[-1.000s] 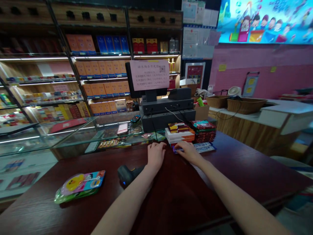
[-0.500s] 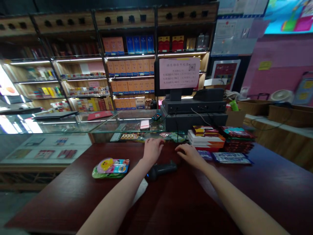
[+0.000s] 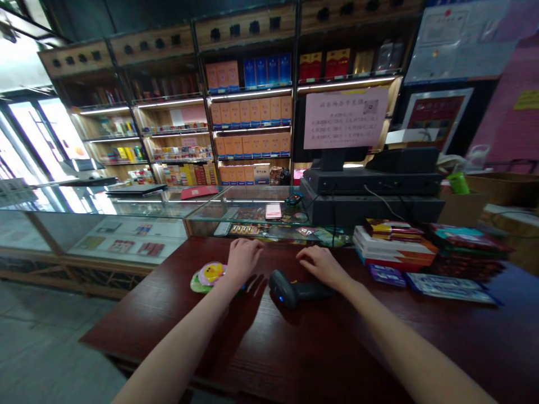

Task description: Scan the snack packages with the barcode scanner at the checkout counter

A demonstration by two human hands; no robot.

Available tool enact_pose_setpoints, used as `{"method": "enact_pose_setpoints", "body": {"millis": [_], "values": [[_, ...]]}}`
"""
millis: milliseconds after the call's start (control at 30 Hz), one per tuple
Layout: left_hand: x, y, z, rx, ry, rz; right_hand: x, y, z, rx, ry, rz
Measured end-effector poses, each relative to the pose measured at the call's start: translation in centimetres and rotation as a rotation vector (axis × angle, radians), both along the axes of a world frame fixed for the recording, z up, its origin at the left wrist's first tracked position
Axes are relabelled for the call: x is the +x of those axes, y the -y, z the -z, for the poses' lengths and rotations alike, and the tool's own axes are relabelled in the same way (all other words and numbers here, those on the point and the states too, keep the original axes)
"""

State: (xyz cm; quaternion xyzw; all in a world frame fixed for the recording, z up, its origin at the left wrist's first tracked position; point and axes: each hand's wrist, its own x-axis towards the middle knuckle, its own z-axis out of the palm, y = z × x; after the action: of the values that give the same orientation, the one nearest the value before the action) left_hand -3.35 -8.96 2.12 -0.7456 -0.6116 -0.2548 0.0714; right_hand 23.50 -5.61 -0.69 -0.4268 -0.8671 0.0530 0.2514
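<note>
My left hand (image 3: 244, 259) is over the dark red table (image 3: 168, 314), just right of a small pile of colourful packages with a yellow duck (image 3: 211, 272), which it partly covers. Nothing shows in its fingers, which are slightly bent and apart. A black barcode scanner (image 3: 286, 290) with a blue light lies on the table between my forearms. Beyond its handle, my right hand (image 3: 322, 265) has its fingers loosely spread and holds nothing.
At the right stand stacked boxes (image 3: 389, 249), dark red packets (image 3: 467, 247) and flat blue packs (image 3: 448, 287). Behind the table are a glass counter (image 3: 248, 205), a black register (image 3: 370, 191) with a pink sign (image 3: 345, 119), and shelves of orange boxes (image 3: 252, 113).
The view has turned to the left. My left hand has moved left towards the duck packages, now partly covering them. The gap between my hands is wider.
</note>
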Motion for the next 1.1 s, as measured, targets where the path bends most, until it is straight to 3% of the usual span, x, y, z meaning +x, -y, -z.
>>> {"method": "enact_pose_setpoints", "body": {"millis": [333,467,700,900,1100], "values": [[-5.1,1.7,0.6,0.027,-0.059,-0.082,-3.7,-0.6,-0.5,-0.005,0.003,-0.067],[-6.7,2.3,0.8,0.022,-0.065,-0.086,-5.8,-0.8,-1.5,-0.049,-0.005,-0.113],[-9.5,3.2,1.0,-0.034,-0.051,-0.020,-10.1,-0.1,-3.9,-0.263,0.035,-0.221],[-11.3,4.7,2.8,0.154,-0.055,0.014,-12.8,-0.1,-3.8,-0.305,0.134,-0.260],[-12.5,4.2,5.0,0.189,-0.053,0.005,-13.5,-0.5,-3.3,-0.333,0.117,-0.281]]}}
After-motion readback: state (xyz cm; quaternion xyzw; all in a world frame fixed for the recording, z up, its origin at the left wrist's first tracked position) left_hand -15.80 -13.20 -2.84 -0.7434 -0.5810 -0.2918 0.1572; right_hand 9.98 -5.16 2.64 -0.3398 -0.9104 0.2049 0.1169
